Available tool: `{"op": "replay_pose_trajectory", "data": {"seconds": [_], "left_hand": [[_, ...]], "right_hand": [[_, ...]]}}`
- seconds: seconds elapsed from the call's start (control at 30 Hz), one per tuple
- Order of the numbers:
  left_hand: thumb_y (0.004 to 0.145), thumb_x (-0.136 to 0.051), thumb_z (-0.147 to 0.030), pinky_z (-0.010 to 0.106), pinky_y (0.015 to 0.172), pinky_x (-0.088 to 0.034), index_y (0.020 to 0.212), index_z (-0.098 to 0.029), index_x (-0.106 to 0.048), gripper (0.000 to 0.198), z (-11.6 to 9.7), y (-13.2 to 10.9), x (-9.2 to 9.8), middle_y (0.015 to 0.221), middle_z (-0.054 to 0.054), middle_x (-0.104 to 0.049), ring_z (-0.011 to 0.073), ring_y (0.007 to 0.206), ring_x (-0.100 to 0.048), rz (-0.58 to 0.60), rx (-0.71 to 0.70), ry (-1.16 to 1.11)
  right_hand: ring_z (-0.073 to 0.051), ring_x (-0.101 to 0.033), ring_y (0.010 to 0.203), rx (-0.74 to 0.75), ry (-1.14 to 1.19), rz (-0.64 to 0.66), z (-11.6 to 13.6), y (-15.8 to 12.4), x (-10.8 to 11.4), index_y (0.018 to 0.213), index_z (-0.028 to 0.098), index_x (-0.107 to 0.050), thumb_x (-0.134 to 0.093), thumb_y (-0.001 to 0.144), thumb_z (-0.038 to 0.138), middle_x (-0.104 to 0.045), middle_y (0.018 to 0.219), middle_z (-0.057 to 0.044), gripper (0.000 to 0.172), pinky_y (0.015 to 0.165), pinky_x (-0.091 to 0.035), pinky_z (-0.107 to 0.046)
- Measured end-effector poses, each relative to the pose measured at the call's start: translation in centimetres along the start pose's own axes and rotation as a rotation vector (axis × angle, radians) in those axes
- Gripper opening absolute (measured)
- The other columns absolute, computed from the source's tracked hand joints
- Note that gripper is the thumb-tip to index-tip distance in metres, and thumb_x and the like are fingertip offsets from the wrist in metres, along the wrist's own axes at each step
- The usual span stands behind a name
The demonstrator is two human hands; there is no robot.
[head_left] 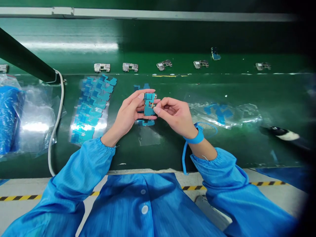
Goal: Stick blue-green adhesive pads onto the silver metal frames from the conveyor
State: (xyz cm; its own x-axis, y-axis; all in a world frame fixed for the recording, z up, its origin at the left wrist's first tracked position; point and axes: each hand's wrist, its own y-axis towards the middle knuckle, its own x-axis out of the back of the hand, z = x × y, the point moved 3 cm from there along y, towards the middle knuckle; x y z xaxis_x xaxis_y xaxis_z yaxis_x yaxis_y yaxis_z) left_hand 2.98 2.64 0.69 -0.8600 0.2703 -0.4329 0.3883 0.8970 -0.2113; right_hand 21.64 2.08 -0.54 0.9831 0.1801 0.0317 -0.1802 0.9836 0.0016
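Observation:
My left hand (129, 110) grips a small circuit board (149, 106) upright by its edges, thumb at the top and fingers behind. Blue film covers most of the board's face, with a notch at its right side. At that right edge my right hand (174, 113) pinches with thumb and forefinger; whether it grips the film or the board itself is hidden. A blue wrist strap (197, 135) with a coiled cord circles my right wrist. Just below the board, pieces of blue film (147, 123) lie on a clear sheet (149, 136).
Left of my hands lies a sheet of blue film pieces (92, 105). Several circuit boards (130, 67) line the back belt. A white cable (59, 115), plastic bags (37, 121) and a dark post (27, 54) stand left. Clear film with blue scraps (218, 113) lies right, near a black-and-white object (283, 133).

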Motion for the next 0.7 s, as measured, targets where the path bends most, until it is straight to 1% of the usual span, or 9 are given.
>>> {"op": "replay_pose_trajectory", "data": {"seconds": [0.17, 0.43, 0.7], "left_hand": [[0.109, -0.060, -0.054, 0.038, 0.086, -0.075, 0.140, -0.025, -0.069, 0.044, 0.03, -0.03, 0.05, 0.129, 0.010, -0.085, 0.0283, 0.118, -0.084, -0.006, -0.006, 0.014], [0.109, -0.060, -0.056, 0.038, 0.087, -0.075, 0.140, -0.026, -0.069, 0.044, 0.00, -0.07, 0.03, 0.131, 0.010, -0.085, 0.0288, 0.119, -0.084, -0.009, -0.008, 0.023], [0.109, -0.062, -0.057, 0.039, 0.087, -0.075, 0.141, -0.024, -0.069, 0.047, 0.06, -0.06, 0.10, 0.132, 0.011, -0.084, 0.0284, 0.116, -0.085, -0.003, -0.016, 0.013]], "right_hand": [[-0.017, -0.067, 0.076, 0.000, -0.002, 0.005, 0.06, 0.04, -0.11, 0.084, 0.024, -0.075, -0.094, 0.087, 0.059, -0.073, 0.082, -0.002, 0.040, 0.079, -0.064, -0.035], [-0.016, -0.066, 0.076, 0.000, 0.017, 0.005, 0.24, 0.00, -0.10, 0.084, 0.024, -0.075, -0.095, 0.087, 0.056, -0.074, 0.082, -0.001, 0.039, 0.077, -0.063, -0.033], [-0.016, -0.065, 0.074, -0.004, -0.005, 0.004, 0.42, 0.09, -0.17, 0.082, 0.023, -0.073, -0.094, 0.085, 0.061, -0.072, 0.081, -0.001, 0.044, 0.073, -0.061, -0.032]]}}
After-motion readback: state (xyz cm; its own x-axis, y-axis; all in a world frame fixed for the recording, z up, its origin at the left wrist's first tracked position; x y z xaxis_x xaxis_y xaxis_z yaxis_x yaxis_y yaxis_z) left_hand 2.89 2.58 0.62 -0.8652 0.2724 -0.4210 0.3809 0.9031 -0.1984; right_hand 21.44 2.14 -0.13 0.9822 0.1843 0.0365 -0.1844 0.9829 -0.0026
